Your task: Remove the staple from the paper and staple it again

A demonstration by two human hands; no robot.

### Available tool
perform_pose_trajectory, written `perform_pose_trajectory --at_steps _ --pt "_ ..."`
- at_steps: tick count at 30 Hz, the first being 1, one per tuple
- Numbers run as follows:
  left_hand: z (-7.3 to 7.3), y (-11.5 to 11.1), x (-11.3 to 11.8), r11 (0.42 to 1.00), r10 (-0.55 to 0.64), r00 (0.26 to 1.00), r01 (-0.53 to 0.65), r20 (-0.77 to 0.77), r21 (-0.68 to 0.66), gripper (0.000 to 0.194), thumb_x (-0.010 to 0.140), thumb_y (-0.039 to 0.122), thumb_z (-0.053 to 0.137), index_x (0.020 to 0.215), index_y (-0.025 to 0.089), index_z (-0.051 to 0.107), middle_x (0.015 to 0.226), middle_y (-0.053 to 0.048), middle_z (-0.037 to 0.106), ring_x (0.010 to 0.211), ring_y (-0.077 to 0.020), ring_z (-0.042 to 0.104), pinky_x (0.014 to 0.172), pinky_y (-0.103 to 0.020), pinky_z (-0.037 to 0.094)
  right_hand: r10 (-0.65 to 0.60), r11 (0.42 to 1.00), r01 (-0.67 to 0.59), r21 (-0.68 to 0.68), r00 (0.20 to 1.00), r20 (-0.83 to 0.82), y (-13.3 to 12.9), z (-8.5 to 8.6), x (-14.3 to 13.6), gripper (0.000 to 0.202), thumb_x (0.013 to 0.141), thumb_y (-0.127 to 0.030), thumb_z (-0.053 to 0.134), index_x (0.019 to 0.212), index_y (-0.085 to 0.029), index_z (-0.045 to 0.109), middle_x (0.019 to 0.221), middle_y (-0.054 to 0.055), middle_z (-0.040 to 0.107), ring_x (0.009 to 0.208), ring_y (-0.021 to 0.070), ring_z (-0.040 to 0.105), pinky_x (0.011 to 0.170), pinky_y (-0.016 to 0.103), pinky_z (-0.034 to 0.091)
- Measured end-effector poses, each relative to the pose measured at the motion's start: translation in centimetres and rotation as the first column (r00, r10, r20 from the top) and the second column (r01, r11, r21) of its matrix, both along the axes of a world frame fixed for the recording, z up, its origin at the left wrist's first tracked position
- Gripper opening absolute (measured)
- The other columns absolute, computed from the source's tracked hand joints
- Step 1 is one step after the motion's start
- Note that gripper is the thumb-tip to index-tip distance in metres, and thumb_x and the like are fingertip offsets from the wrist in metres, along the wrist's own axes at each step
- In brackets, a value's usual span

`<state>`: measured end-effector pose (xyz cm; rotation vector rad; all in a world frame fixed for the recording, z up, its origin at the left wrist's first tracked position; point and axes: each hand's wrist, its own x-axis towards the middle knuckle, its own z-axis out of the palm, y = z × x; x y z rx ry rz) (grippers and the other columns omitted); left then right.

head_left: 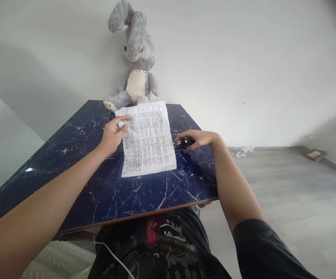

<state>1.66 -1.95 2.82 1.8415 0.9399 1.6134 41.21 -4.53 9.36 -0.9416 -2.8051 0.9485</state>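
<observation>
My left hand (114, 133) pinches the left edge of a printed sheet of paper (147, 141), thumb and forefinger lying over its face. The sheet is covered in small dark text and is held over the blue table. In my right hand (202, 138) is a black stapler (185, 142), with my fingers wrapped round its body. The stapler's front end points left and meets the right edge of the paper; whether the paper lies between its jaws I cannot tell.
A grey plush rabbit (137, 62) sits at the back of the dark blue marble-patterned table (98, 197), against the wall. On the floor at right lie a white and clear object (245, 151) and a small cardboard box (315, 154). A white cord (114, 255) hangs before my clothes.
</observation>
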Motion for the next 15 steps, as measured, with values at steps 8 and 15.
perform_pose_trajectory --at_steps 8,15 --pt "0.0 0.1 -0.1 1.0 -0.023 0.999 0.024 0.033 -0.005 0.027 0.089 0.016 0.068 0.113 0.022 0.076 0.097 -0.004 0.069 0.08 -0.0185 0.063 0.074 -0.031 0.051 0.056 0.998 -0.054 -0.035 0.998 0.041 -0.3 0.2 -1.0 0.056 0.082 -0.029 0.072 0.135 -0.014 0.063 0.122 0.012 0.069 0.09 0.0216 0.065 0.073 0.031 0.05" --pt "0.2 -0.2 0.2 0.997 -0.073 0.996 0.074 0.054 -0.021 0.026 0.09 0.018 0.068 0.114 0.022 0.075 0.098 -0.005 0.069 0.075 -0.0165 0.061 0.07 -0.03 0.05 0.086 0.993 -0.084 -0.078 0.996 0.018 -0.6 0.3 -1.7 0.04 0.083 -0.029 0.075 0.12 -0.014 0.069 0.108 0.008 0.07 0.084 0.019 0.063 0.07 0.029 0.048"
